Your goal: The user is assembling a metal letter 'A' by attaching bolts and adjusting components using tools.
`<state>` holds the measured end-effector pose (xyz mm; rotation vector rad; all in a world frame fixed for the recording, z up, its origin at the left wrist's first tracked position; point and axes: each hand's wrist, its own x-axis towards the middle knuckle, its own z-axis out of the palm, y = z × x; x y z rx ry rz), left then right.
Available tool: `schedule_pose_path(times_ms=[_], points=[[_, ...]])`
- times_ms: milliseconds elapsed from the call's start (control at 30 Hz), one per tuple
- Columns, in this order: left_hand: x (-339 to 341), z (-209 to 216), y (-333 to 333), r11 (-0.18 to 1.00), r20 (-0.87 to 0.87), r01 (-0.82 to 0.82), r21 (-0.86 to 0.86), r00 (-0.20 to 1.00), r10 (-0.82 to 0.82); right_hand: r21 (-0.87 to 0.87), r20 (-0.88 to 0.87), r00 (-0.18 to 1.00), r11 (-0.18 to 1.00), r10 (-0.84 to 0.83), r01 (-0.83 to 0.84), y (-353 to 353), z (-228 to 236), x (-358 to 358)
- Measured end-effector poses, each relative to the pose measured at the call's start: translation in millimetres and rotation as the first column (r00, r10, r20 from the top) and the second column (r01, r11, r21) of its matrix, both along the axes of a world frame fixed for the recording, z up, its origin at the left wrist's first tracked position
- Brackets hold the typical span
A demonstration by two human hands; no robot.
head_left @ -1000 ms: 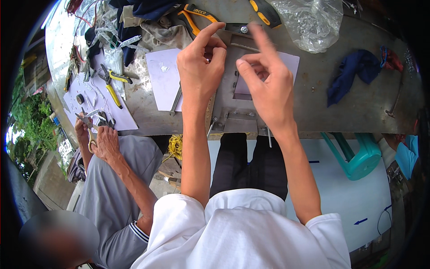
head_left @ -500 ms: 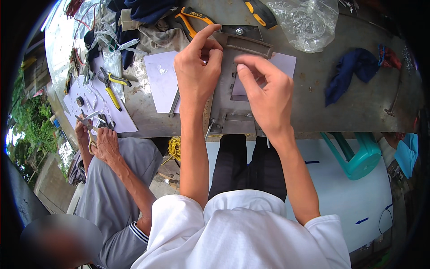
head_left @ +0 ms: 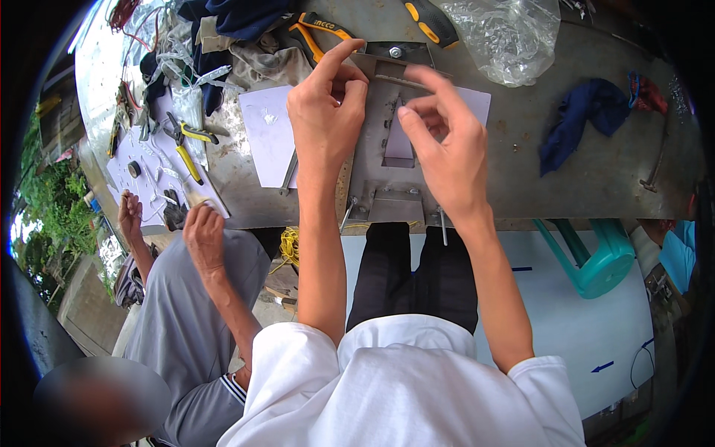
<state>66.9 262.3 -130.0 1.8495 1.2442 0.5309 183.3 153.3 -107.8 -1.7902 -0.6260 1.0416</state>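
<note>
My left hand (head_left: 328,100) reaches over the table to a grey metal jig (head_left: 363,160). Its index finger is stretched out and the thumb bent, around the left end of a rectangular metal frame (head_left: 391,73) on the jig's far part. My right hand (head_left: 450,141) hovers over the jig's right side, thumb and index finger apart, nothing visible between them. Below it, a pale sheet (head_left: 400,141) shows through the jig's slot. Beyond the frame sits a bolt (head_left: 395,52). Two thin metal rods (head_left: 444,227) stick out at the near edge.
On my left, a person's hands (head_left: 203,238) work beside yellow-handled pliers (head_left: 188,164) and a white board (head_left: 212,197). Orange-handled pliers (head_left: 305,37), cloths (head_left: 272,63), a clear plastic bag (head_left: 514,45) and a navy cloth (head_left: 581,123) lie about. A green stool (head_left: 603,268) stands right.
My right thumb and index finger have spread apart, the index rising over the frame. My left hand stays put. The other person's hands have moved apart; their scissors no longer show clearly.
</note>
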Motion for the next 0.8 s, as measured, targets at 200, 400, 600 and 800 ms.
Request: schedule_pose_path(times_ms=[200, 400, 600, 800], points=[[1.4, 0.5, 0.7, 1.0, 0.022, 0.006, 0.0, 1.0, -0.006, 0.116, 0.072, 0.989, 0.984, 0.13, -0.138, 10.5, -3.5, 7.3], [1.4, -1.2, 0.9, 1.0, 0.025, -0.011, 0.004, 1.0, 0.011, -0.007, 0.04, 0.998, 0.999, 0.047, -0.047, -6.1, 18.6, -1.1], [1.7, -2.8, 2.6, 1.0, 0.027, -0.01, 0.005, 1.0, 0.01, 0.032, 0.074, 0.988, 0.989, 0.139, -0.142, 16.9, 14.2, 6.0], [2.3, -0.8, 2.1, 0.998, 0.008, -0.012, -0.058, 1.0, 0.013, -0.106, 0.037, 0.952, 0.948, 0.305, -0.3, -1.6, 28.6, 4.7]])
